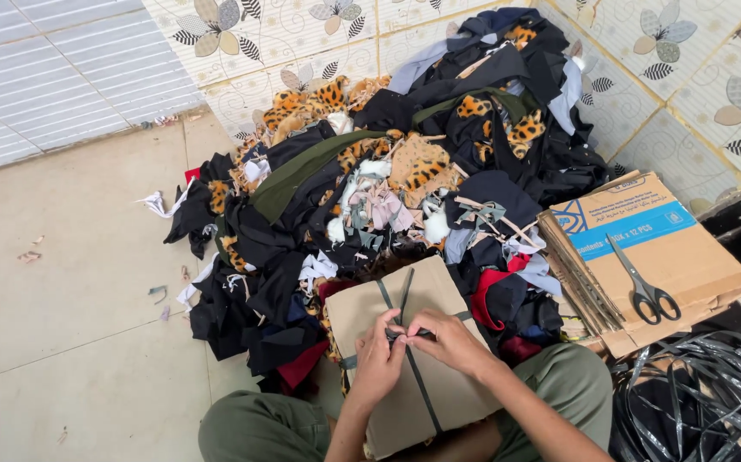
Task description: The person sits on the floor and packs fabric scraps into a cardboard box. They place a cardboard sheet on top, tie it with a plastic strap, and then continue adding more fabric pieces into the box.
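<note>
**Coach:** Beige floor tiles (71, 282) and flowered wall tiles (712, 77) frame you; the big heap of fabric scraps (370, 197) runs from ten to one o'clock. The brown wrapped bundle (409, 351) sits on your lap at six o'clock, dead centre.

**Trainee:** And my hands?

**Coach:** Your left hand (379, 359) and right hand (451, 340) are both pinched on the dark strap (422, 385) where its bands cross on top of the bundle, fingertips touching.

**Trainee:** How do you want the knot made?

**Coach:** I'd judge the crossing point matters most: keep it centred, pull both ends evenly outward, toward nine and three o'clock, and press the bundle against your knees so it doesn't tilt.

**Trainee:** Trimming?

**Coach:** Your scissors (644, 287) lie on the flattened cardboard boxes (670, 248) at three o'clock; spare strapping (704, 393) coils at four.
</note>
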